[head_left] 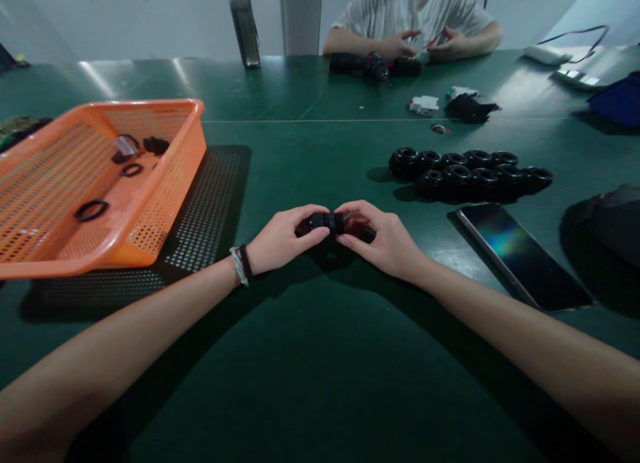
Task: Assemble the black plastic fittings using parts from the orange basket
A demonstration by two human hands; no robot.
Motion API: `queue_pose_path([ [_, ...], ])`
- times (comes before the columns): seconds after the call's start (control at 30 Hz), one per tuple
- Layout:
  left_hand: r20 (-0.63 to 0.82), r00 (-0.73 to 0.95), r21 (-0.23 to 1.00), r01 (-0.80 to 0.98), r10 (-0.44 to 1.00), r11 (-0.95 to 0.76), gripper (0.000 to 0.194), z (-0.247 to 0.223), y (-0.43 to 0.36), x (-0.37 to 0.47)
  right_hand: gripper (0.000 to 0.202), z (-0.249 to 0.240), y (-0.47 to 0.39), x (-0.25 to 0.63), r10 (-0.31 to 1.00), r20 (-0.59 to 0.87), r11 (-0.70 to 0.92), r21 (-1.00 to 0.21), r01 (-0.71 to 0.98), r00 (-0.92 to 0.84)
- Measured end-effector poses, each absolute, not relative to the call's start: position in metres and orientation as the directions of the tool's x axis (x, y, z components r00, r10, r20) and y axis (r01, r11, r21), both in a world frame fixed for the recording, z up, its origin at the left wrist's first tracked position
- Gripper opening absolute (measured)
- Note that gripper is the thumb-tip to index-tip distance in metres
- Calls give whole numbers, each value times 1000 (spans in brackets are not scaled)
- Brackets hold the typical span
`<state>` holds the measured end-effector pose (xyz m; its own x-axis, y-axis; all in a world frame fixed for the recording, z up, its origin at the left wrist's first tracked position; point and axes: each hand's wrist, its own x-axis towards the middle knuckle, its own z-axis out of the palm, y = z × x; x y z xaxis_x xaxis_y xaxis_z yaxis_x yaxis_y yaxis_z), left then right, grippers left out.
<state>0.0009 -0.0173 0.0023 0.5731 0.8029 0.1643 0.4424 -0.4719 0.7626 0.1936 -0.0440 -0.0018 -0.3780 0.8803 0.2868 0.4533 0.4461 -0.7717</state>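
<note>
Between my hands, at the middle of the view, is a small black cylindrical part lying sideways just over the green table. My left hand grips its left end between thumb and fingers. On the right end, the thumb and fingertips of my right hand close around the same part. My fingers cover some of it. Several similar glossy black round parts stand in two rows to the right, beyond my right hand.
An orange basket with black rings stands at left. A phone lies right of my right hand, near a dark object. Across the table sit a bottle, a power tool, small connectors and a person.
</note>
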Motion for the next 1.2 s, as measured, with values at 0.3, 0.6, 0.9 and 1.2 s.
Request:
queue_pose_path([
  [0.3, 150, 571, 765, 450, 807, -460, 34, 3, -18, 1, 23, -1, -44, 193, 889, 273, 432, -765, 477, -367],
  [0.6, 161, 568, 758, 452, 807, -470, 36, 3, -18, 1, 22, -1, -44, 193, 894, 265, 423, -763, 489, -361],
  [0.9, 151, 562, 757, 463, 813, -461, 37, 3, -18, 1, 20, 0, -44, 193, 898, 269, 422, -753, 505, -349],
  [1.2, 146, 569, 763, 456, 809, -458, 37, 5, -19, 1, 20, -1, -44, 193, 903, 262, 413, -744, 525, -340],
])
